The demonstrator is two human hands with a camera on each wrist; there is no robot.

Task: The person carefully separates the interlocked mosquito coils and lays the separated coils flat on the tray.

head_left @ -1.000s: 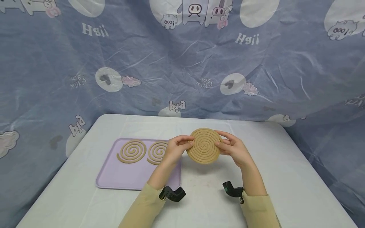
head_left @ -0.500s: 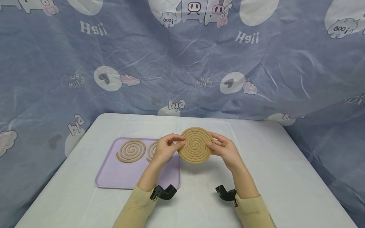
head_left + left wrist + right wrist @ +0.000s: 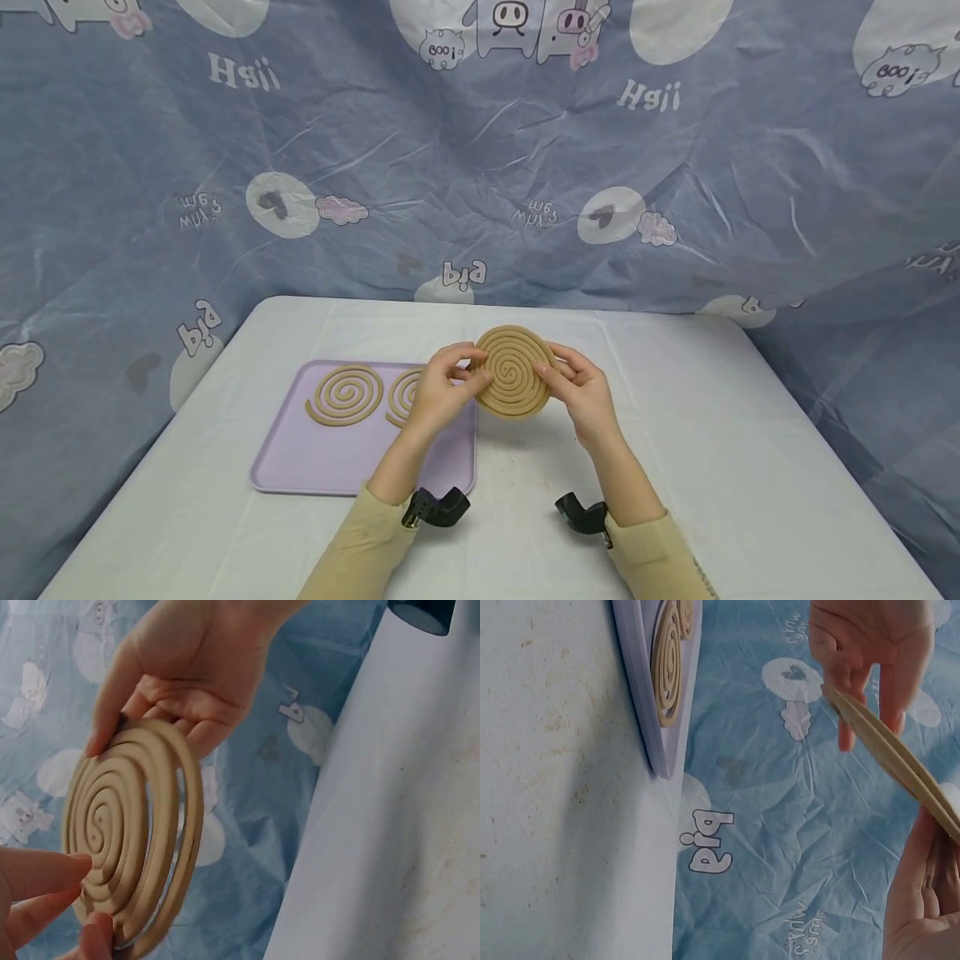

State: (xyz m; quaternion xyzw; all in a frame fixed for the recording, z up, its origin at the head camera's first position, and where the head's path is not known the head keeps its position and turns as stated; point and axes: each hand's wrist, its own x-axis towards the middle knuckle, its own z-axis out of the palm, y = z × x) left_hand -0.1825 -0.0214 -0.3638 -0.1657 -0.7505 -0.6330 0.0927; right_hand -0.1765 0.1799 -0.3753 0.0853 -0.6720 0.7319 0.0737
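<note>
A pair of nested tan mosquito coils (image 3: 512, 393), forming one round disc, is held up above the table between both hands. My left hand (image 3: 441, 387) pinches its left edge, thumb on the near face. My right hand (image 3: 588, 402) grips the right edge, its thumb also over the spiral. In the left wrist view, narrow gaps show between the outer rings of the mosquito coils (image 3: 112, 825). The right wrist view shows the disc nearly edge-on. Two loose-wound single coils lie on a lilac tray (image 3: 322, 467): a left coil (image 3: 345, 396) and a right coil (image 3: 401, 392), partly hidden by my left hand.
The tray stands on the left half of a white-covered table (image 3: 712, 450), with my left forearm over its right part. Small brown crumbs dot the cloth before me. A blue printed curtain (image 3: 450, 167) hangs behind the table.
Both hands have carried the mosquito coils a little to the left and slightly up. The right thumb now reaches farther across the disc's face.
</note>
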